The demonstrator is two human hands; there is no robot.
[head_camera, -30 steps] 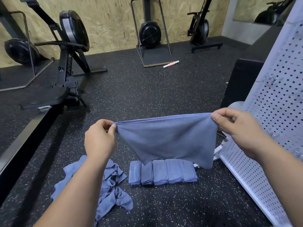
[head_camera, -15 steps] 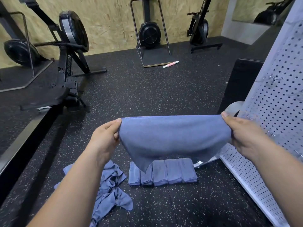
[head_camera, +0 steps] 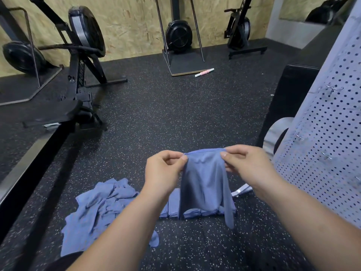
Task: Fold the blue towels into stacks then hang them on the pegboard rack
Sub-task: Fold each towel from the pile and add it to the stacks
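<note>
A blue towel hangs doubled over in front of me, its top edge held in the air. My left hand pinches the left end of that edge and my right hand pinches the right end, close together. Behind the hanging towel a row of folded blue towels stands on the floor, partly hidden. A loose heap of unfolded blue towels lies to the left of the row. The white pegboard rack with metal hooks leans at the right.
Black speckled rubber floor stretches ahead. A rowing machine and its rail stand at the left, more exercise machines along the wooden back wall. A pink and white roller lies on the floor. A black box stands behind the rack.
My hands have come together, bringing the two ends of the stretched towel towards each other so it now hangs doubled and narrow.
</note>
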